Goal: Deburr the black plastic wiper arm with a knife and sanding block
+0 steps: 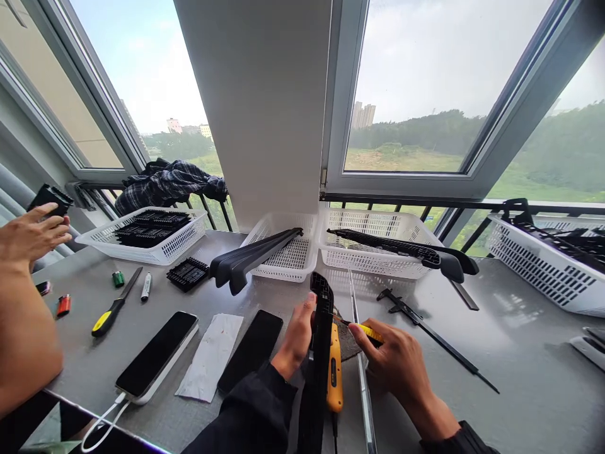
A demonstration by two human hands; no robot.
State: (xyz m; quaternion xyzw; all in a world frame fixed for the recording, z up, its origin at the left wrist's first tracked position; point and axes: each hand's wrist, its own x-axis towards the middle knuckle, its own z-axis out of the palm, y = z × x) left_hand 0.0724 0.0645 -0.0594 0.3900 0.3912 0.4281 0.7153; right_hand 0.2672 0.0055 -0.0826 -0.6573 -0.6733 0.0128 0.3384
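Steel table (520, 353): fills the lower half of the frame. 4 white mesh baskets are noted along its far edge, below the windows. The basket at centre (283, 268) and the one just right of it (378, 265) each carry long black arms that overhang their rims.

Black strip (322, 328): long axis is seen running from the bottom centre of the frame up to the frame's centre, pointing away toward the baskets. It is stood on its narrow edge, with the far end raised and rounded. It is placed between the 2 hands, with the left hand against its left face and the right hand just to its right. Matte black plastic and a ribbed, gridded upper end are recorded.

Left hand (295, 340): closed on the strip, thumb up along its left side; the fingers are hidden behind it.

Right hand (397, 362): fingers pinched on a yellow-and-black tool (367, 330), whose tip is pointed left at the strip's right face. Contact cannot be told.

Another person's hand (31, 236), upper left: a small black part is held.

Smaller items: a phone (158, 353) on a cable at lower left, a black caliper (425, 331) right of centre, and a yellow utility knife (334, 372) lying beside the strip.
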